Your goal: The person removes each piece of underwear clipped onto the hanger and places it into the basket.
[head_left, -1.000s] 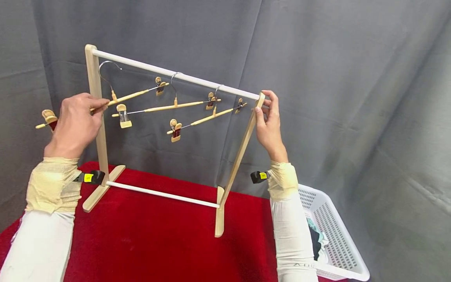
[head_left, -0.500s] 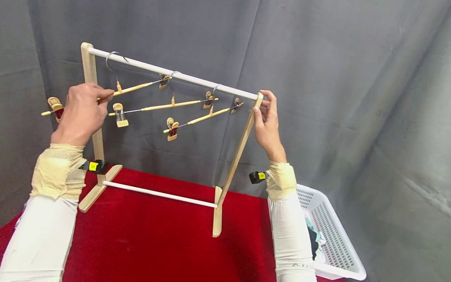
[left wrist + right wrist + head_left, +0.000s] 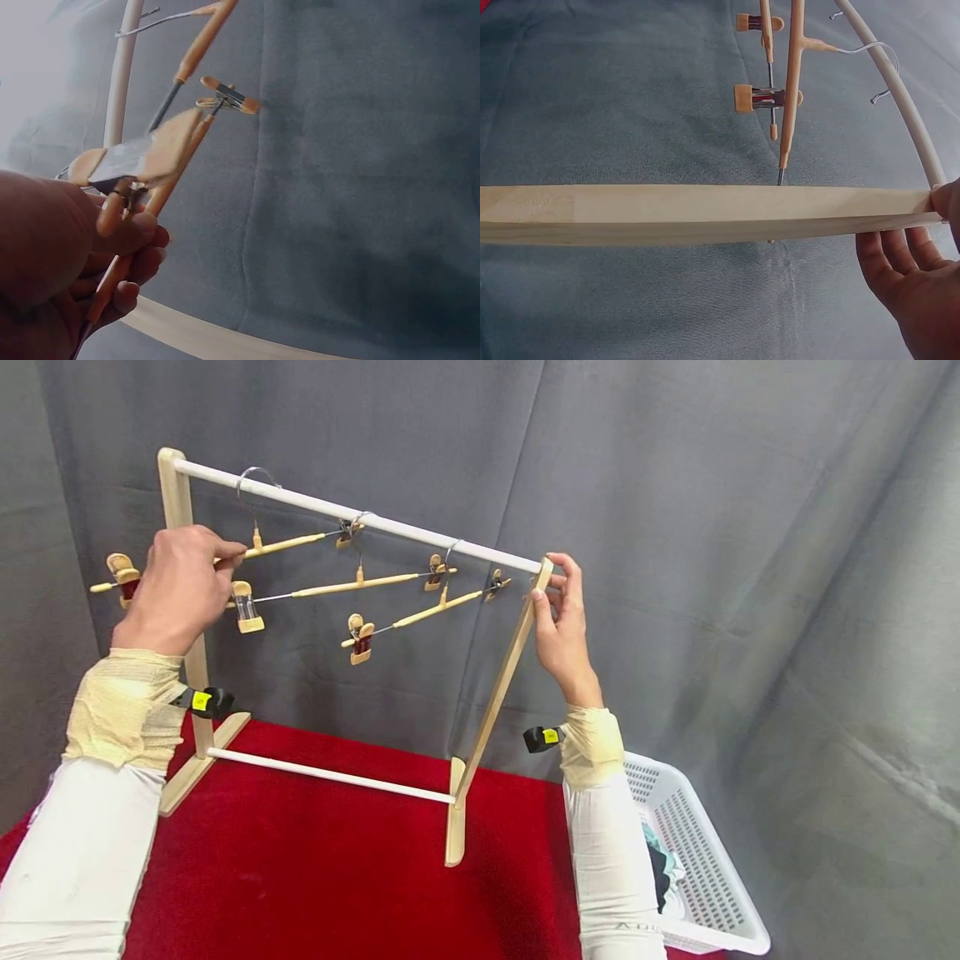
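Note:
My left hand [image 3: 176,589] pinches the wooden bar of a clip hanger [image 3: 292,543] near its middle. The hook of this hanger sits over the white top rail [image 3: 420,532] of a small wooden rack. In the left wrist view, thumb and fingers close round the bar [image 3: 110,285]. My right hand [image 3: 564,627] grips the upper end of the rack's right post [image 3: 498,702], thumb in front and fingers behind. Farther right on the rail hang a middle hanger [image 3: 390,582] and a right hanger [image 3: 420,616], both tilted, their clips holding nothing.
The rack stands on a red cloth [image 3: 322,877], its feet joined by a lower white rod [image 3: 330,774]. At the right, a white perforated basket [image 3: 708,860] contains black, teal and white fabric [image 3: 663,868]. A grey curtain [image 3: 675,527] hangs behind.
The left hand has risen and moved right with its hanger. Its hook, earlier below the rail, is now over it. My right hand keeps its grip on the post.

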`<state>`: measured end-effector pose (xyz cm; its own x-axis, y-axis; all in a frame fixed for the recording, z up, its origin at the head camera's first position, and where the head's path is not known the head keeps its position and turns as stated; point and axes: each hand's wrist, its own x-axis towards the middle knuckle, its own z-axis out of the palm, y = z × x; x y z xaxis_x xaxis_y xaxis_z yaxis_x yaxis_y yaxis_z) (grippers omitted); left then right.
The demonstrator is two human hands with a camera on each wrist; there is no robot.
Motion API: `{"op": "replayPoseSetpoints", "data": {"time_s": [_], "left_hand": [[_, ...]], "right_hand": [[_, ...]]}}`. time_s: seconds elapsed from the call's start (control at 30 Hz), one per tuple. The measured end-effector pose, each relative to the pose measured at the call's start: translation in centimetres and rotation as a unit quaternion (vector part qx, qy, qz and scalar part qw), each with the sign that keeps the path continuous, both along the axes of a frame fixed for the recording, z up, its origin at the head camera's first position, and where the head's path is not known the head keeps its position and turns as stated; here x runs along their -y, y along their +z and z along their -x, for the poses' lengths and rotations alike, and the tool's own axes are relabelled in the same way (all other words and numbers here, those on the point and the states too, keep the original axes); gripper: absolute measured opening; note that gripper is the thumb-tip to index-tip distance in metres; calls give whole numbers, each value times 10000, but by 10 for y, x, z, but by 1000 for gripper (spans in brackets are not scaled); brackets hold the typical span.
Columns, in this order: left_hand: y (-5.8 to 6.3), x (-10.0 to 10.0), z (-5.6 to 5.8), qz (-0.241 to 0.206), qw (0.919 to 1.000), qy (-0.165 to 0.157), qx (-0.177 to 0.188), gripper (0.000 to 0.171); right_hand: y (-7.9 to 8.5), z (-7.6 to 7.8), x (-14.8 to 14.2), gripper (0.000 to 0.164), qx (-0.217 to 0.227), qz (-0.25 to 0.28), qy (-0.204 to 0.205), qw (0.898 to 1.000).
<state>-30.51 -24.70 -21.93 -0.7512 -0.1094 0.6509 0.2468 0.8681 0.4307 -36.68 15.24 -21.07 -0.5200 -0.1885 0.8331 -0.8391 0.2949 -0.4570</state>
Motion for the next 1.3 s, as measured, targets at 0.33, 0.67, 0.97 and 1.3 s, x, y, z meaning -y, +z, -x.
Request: {"op": "replayPoseSetpoints", "data": {"time_s": [0.33,0.67,0.97,1.3], "left_hand": [[2,0,6,151,9993,-75,340,31],[-6,1,6,353,9990,-161,-204,31],[-9,1,-2,292,9980,-75,-548,34],[-8,-4,-12,249,9912,-153,-1292,34]], "right_hand": [[1,0,-5,42,33,21,71,10000],[3,-1,-6,42,-10,139,137,9998],[3,0,-7,42,-42,129,165,9998],[2,-1,-10,42,39,140,103,9998]]}}
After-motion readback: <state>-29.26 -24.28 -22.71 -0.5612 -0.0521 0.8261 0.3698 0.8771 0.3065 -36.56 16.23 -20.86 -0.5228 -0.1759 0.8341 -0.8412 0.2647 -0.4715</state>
